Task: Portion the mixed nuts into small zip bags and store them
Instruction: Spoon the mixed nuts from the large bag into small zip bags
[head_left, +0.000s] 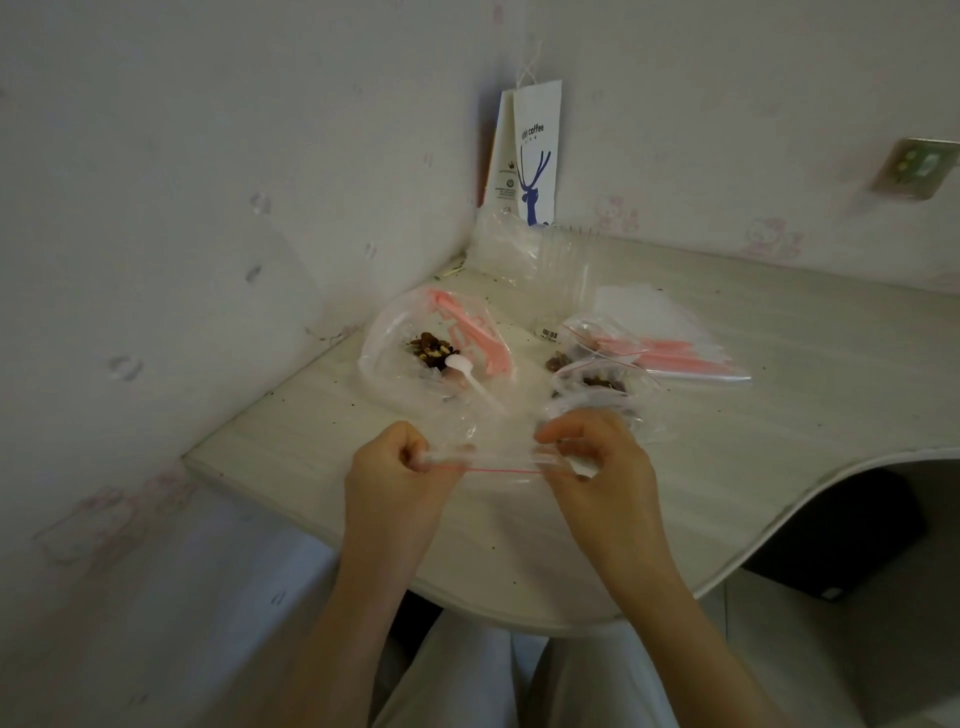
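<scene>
Fingers (415, 448) of left hand (392, 467) and right hand (602, 462) pinch a zip bag (501, 448) (seemingly empty), partly screening filled bags (597, 382) behind.

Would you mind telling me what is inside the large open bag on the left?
The large bag holds mixed nuts and a white spoon; its folds hide how many.

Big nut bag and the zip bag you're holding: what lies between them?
In the head view, a white plastic spoon lies there, its bowl over the nuts in the big bag, its handle pointing toward the held zip bag.
</scene>
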